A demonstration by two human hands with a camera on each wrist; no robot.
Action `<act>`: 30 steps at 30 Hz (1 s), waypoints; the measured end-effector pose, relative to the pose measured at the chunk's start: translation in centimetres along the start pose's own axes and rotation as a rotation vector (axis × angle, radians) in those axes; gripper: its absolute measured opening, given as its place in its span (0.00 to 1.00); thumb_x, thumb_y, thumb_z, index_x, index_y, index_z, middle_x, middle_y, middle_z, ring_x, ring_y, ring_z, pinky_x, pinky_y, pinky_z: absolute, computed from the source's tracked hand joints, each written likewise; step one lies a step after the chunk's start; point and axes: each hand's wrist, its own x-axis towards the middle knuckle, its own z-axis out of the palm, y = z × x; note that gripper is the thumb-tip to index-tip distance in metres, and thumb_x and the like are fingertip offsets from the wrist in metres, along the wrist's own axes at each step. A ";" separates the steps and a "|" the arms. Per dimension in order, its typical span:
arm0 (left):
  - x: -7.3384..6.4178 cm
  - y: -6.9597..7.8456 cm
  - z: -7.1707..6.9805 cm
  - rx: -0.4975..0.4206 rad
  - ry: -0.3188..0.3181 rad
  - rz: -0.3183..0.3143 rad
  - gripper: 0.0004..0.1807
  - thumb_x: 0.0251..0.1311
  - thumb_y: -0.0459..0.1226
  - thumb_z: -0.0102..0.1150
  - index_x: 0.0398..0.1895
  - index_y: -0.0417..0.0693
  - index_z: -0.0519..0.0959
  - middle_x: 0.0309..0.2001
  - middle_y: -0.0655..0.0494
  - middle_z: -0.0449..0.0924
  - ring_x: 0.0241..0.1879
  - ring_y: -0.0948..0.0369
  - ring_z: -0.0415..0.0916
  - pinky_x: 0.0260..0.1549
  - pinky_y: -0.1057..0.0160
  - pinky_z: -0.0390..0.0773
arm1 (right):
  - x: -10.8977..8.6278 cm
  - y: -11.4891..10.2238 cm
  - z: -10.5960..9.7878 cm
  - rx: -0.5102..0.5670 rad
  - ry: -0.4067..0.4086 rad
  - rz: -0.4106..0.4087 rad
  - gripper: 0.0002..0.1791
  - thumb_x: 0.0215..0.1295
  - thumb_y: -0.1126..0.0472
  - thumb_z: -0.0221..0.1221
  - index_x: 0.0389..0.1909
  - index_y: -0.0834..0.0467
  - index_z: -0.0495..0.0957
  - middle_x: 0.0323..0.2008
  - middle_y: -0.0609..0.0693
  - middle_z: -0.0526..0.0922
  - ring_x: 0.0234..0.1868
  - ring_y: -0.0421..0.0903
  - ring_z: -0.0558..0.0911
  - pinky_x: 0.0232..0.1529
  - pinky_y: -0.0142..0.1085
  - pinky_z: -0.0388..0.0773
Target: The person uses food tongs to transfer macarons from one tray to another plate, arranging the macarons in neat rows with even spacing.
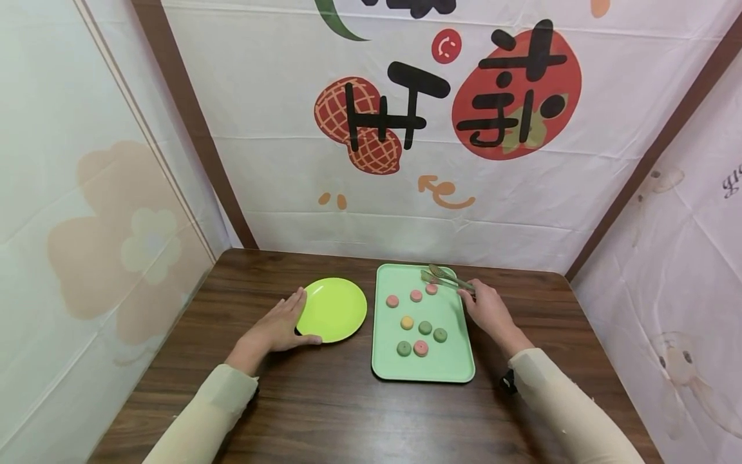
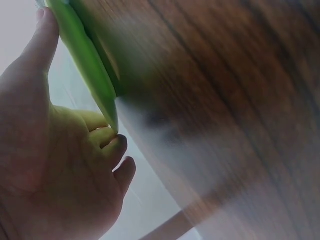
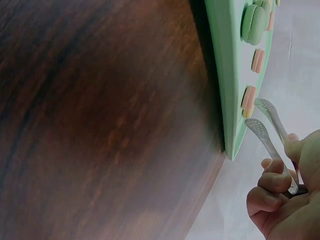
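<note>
On the left side of the table lies a yellow-green plate point(image 1: 333, 310). My left hand point(image 1: 281, 325) rests against its left rim, thumb and fingers spread along the edge; the left wrist view shows the fingertips at the rim point(image 2: 92, 70). To the right is a mint-green tray point(image 1: 426, 367) with several macarons: pink ones point(image 1: 392, 301), green ones point(image 1: 440, 335) and a yellow one point(image 1: 407, 322). My right hand point(image 1: 489, 309) grips metal tongs point(image 1: 449, 278) over the tray's far right part. Their perforated tips point(image 3: 257, 127) stand apart, close to a pink macaron point(image 3: 248, 98).
The brown wooden table point(image 1: 324, 412) reaches back to a white printed cloth wall point(image 1: 278, 180). More cloth walls stand at the left point(image 1: 35, 193) and right point(image 1: 695, 270). A narrow strip of table separates plate and tray.
</note>
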 end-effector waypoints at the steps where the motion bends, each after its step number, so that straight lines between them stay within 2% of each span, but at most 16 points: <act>1: 0.0 0.0 0.0 0.003 0.000 0.004 0.71 0.62 0.70 0.66 0.85 0.26 0.43 0.85 0.29 0.41 0.85 0.38 0.44 0.82 0.38 0.50 | 0.0 0.0 0.0 -0.006 0.000 -0.003 0.19 0.82 0.54 0.61 0.57 0.67 0.79 0.39 0.57 0.85 0.33 0.50 0.80 0.35 0.47 0.79; 13: -0.1 -0.1 0.1 0.002 -0.011 0.001 0.71 0.62 0.71 0.66 0.85 0.27 0.43 0.85 0.30 0.40 0.85 0.38 0.43 0.82 0.38 0.50 | 0.5 -0.1 0.2 -0.031 -0.024 -0.004 0.20 0.83 0.53 0.59 0.58 0.67 0.78 0.34 0.56 0.82 0.28 0.48 0.77 0.29 0.43 0.75; 22: 0.1 -0.3 0.3 0.001 -0.014 0.002 0.72 0.62 0.72 0.65 0.85 0.27 0.42 0.86 0.30 0.40 0.85 0.38 0.42 0.83 0.38 0.49 | 0.6 -0.3 0.3 -0.049 0.001 -0.033 0.21 0.83 0.53 0.59 0.59 0.69 0.79 0.43 0.62 0.86 0.36 0.53 0.84 0.35 0.50 0.82; 30: 0.1 -0.2 0.3 0.005 -0.018 0.005 0.72 0.62 0.72 0.64 0.85 0.27 0.42 0.86 0.30 0.39 0.85 0.38 0.42 0.82 0.37 0.49 | 0.6 -0.4 0.3 -0.056 -0.002 -0.039 0.24 0.83 0.52 0.59 0.61 0.70 0.79 0.44 0.63 0.87 0.35 0.53 0.85 0.35 0.50 0.83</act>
